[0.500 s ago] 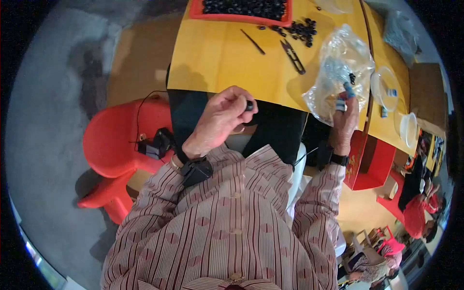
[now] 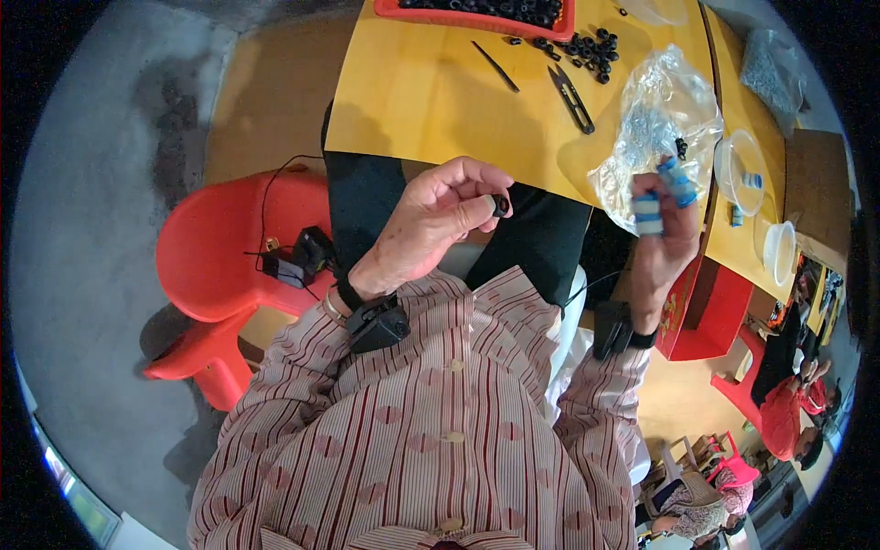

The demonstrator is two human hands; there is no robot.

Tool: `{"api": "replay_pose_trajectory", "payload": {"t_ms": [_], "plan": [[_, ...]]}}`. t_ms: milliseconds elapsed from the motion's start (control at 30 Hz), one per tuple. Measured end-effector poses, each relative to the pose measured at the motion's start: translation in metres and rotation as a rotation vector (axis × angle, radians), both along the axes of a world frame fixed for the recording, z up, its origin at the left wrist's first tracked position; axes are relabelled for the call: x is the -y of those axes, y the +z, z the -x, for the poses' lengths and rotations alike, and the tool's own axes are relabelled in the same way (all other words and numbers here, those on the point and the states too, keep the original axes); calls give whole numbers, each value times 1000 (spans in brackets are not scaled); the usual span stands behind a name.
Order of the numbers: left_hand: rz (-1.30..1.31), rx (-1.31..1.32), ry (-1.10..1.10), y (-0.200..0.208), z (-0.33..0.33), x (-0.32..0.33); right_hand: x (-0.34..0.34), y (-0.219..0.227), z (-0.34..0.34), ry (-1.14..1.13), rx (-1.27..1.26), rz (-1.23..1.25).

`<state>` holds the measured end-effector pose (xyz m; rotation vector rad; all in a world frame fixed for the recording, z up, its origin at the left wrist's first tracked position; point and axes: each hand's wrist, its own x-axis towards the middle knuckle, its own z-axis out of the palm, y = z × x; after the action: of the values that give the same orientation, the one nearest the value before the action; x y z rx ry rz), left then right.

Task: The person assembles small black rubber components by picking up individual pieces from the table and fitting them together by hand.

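Right hand (image 2: 665, 240) turns over crinkled clear plastic bag (image 2: 653, 110), blue-and-white-banded fingers parted, grip unclear.
Left hand (image 2: 423, 220) still pinches small black ring (image 2: 500, 205); that piece stays in work.

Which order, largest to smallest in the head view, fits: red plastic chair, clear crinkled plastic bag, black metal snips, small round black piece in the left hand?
1. Red plastic chair
2. Clear crinkled plastic bag
3. Black metal snips
4. Small round black piece in the left hand
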<state>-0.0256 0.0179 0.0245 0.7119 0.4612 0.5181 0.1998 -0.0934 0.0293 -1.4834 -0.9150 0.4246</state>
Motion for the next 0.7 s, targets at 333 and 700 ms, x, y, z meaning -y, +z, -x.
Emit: {"api": "replay_pose_trajectory", "payload": {"t_ms": [333, 700], "plan": [[31, -50, -12, -3, 2, 6, -22, 34, 80, 311, 278, 49], [30, -37, -8, -1, 7, 5, -25, 31, 85, 338, 650, 15]]}}
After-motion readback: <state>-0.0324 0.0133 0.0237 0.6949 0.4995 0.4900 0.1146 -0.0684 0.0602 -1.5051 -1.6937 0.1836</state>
